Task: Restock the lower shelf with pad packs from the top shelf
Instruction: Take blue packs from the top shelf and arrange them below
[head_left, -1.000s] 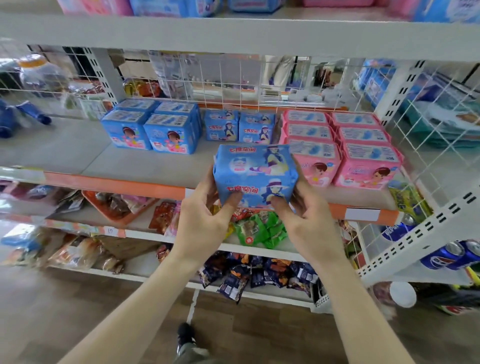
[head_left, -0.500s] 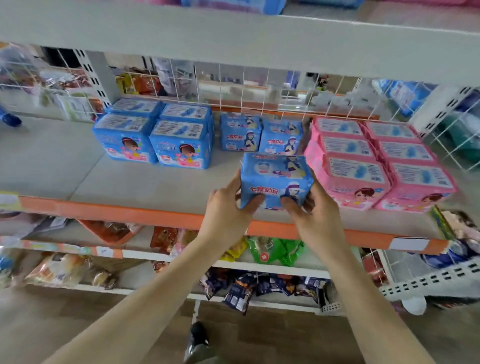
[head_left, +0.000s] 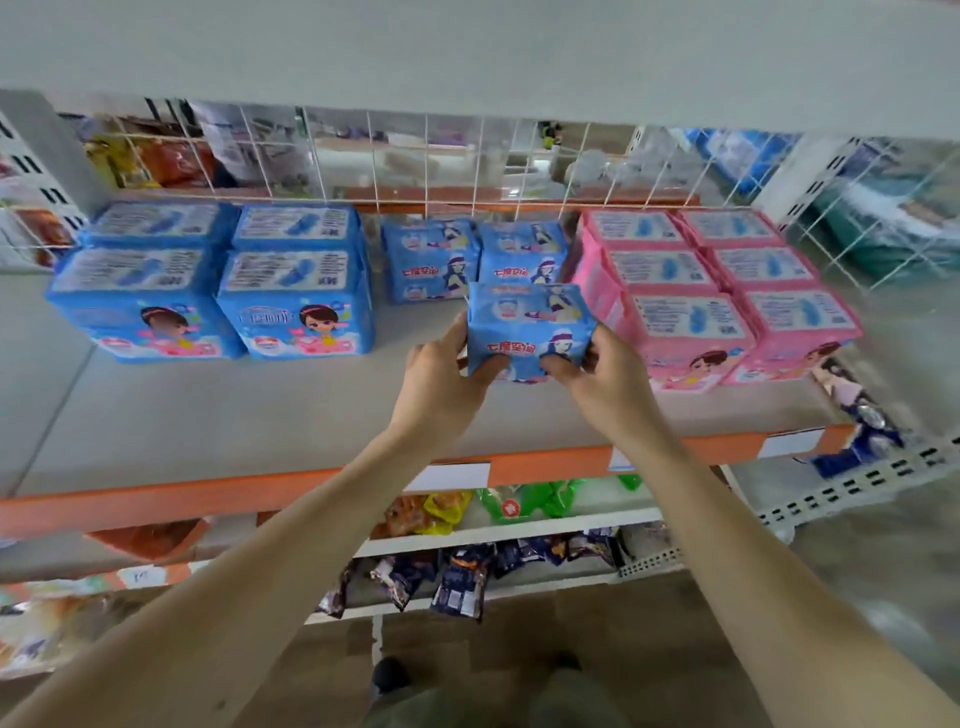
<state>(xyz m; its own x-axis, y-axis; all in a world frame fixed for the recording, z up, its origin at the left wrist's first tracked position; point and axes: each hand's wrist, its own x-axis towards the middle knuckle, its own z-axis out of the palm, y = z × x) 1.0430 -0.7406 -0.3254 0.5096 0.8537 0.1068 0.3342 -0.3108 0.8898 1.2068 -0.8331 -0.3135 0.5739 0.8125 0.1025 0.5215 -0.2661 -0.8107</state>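
head view: both my left hand (head_left: 441, 382) and right hand (head_left: 605, 382) grip one blue pad pack (head_left: 530, 330) low over the shelf (head_left: 208, 415), just before two matching packs (head_left: 475, 260).

The front blue pad pack (head_left: 530, 322) reads 七度空间 in red.

Held pad pack (head_left: 530, 332) blue, red lettering, cartoon girl; side packs (head_left: 727, 291) pink; shelf edge (head_left: 208, 493) orange.

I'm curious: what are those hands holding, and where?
A small blue plastic pad pack, gripped at its lower corners by left hand and right hand.
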